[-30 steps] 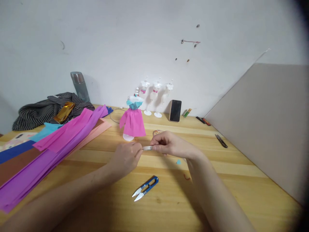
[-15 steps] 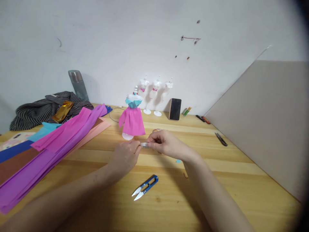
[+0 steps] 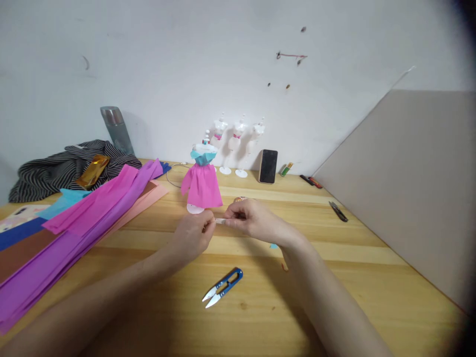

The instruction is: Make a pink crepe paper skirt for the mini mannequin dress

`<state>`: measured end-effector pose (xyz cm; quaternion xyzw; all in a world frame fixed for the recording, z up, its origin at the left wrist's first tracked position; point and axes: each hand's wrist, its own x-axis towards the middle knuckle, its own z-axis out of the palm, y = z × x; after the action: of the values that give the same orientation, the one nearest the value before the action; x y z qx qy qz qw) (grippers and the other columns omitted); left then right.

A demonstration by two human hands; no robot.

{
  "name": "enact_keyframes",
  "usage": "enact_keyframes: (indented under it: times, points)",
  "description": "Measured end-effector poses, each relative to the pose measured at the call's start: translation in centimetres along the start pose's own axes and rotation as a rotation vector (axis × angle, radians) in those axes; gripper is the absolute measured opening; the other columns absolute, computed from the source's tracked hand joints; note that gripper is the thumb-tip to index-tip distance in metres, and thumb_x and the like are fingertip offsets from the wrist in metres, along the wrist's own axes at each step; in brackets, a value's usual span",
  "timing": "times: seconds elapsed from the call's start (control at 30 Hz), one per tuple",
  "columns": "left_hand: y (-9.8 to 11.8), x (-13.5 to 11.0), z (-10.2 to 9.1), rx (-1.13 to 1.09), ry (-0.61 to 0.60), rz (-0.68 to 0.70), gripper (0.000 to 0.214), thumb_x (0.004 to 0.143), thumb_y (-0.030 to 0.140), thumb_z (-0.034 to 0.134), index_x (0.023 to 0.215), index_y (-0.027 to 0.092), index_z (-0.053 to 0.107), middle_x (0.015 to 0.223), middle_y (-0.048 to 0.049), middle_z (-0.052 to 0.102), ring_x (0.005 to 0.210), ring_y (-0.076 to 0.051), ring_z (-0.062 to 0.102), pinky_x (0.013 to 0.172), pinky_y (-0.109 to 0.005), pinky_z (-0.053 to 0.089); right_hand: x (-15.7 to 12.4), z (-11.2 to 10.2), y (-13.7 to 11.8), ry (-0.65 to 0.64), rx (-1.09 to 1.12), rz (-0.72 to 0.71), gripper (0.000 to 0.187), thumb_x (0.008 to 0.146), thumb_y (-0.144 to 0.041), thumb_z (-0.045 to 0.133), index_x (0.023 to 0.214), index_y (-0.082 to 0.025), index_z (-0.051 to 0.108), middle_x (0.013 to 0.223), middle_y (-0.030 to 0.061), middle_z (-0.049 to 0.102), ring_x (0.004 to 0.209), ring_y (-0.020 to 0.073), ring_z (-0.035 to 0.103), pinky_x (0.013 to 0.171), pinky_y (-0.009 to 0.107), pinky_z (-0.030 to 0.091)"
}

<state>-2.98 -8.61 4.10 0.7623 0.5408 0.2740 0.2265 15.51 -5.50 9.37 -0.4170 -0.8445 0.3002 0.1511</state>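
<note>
Over the middle of the table, my left hand (image 3: 196, 231) and my right hand (image 3: 255, 219) pinch opposite ends of a narrow whitish strip (image 3: 220, 221). The fingers of both are closed, and only a short piece of the strip shows between them. Just behind stands a small dress form (image 3: 203, 168) in a blue top and pink skirt. Part of a round orange-brown item (image 3: 240, 199) peeks out behind my right hand. Nearer to me lie blue-handled thread snips (image 3: 223, 287), their blades pointing left.
Crepe paper sheets (image 3: 74, 243) spread across the left side, with a striped cloth (image 3: 48, 171) and a bottle (image 3: 117, 130) behind. Several white dress forms (image 3: 238, 141), a phone (image 3: 268, 166) and a glue stick (image 3: 286, 169) line the wall. Dark clippers (image 3: 338, 211) lie at right.
My left hand has turned slightly, so its curled fingers show more, and the strip looks thinner. The whole view has shifted a little. Both hands keep their hold.
</note>
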Motion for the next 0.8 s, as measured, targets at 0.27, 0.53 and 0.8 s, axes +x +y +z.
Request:
enact_keyframes:
  times: [0.27,0.53,0.8]
  points:
    - [-0.31,-0.01,0.23,-0.116,0.058,-0.051,0.017,0.078,0.018,0.047,0.061,0.019,0.046,0.054,0.0021,0.056,0.054,-0.012,0.057,0.051,-0.022,0.034,-0.09,-0.58,0.61,0.022,-0.012,-0.027,0.040,0.083,-0.051,0.055,0.069,-0.015,0.062,0.062,-0.0013,0.047,0.059,0.0110,0.038,0.056,0.025,0.030]
    - [-0.32,0.02,0.56,-0.056,0.085,-0.007,0.016,0.081,0.022,0.049,0.070,0.018,0.059,0.059,0.0012,0.061,0.053,-0.012,0.051,0.054,-0.024,0.030,-0.07,-0.19,0.56,0.014,-0.038,-0.048,0.037,0.085,-0.049,0.054,0.071,-0.016,0.066,0.058,-0.0018,0.046,0.059,0.0117,0.040,0.058,0.025,0.030]
    - [-0.49,0.27,0.38,-0.148,0.058,-0.032,0.015,0.078,0.020,0.050,0.063,0.017,0.054,0.058,0.0016,0.060,0.052,-0.010,0.052,0.052,-0.022,0.034,-0.07,-0.80,1.06,-0.030,0.003,-0.075,0.032,0.083,-0.045,0.057,0.074,-0.016,0.066,0.059,-0.0021,0.047,0.061,0.0122,0.042,0.058,0.025,0.030]
